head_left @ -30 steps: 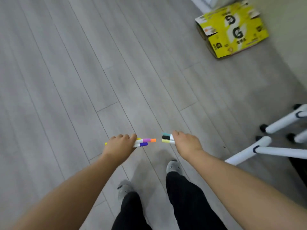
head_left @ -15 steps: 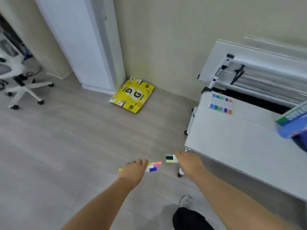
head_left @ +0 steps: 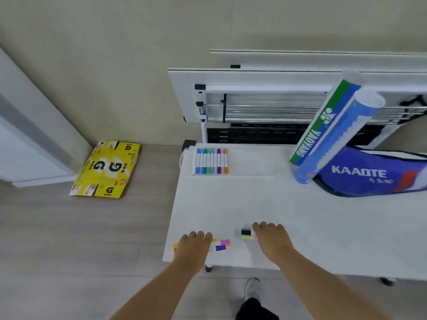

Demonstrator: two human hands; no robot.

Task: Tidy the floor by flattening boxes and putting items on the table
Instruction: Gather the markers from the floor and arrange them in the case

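Note:
My left hand (head_left: 193, 247) grips a bundle of coloured markers (head_left: 220, 245) over the near left corner of the white table (head_left: 265, 204); pink, purple and orange caps stick out to the right. My right hand (head_left: 271, 241) holds a second small bunch of markers (head_left: 246, 233) with teal, black and yellow caps, just above the tabletop. A yellow flattened cardboard box (head_left: 108, 168) lies on the grey floor by the wall, left of the table.
A clear pack of markers (head_left: 210, 161) lies at the table's far left. Two shuttlecock tubes (head_left: 328, 132) lean on a blue racket bag (head_left: 374, 174) at the far right. A folded white table (head_left: 288, 98) stands against the wall behind.
My view swung from the floor up to the table. Both hands, still holding markers, moved from above the floor to above the table's near left corner.

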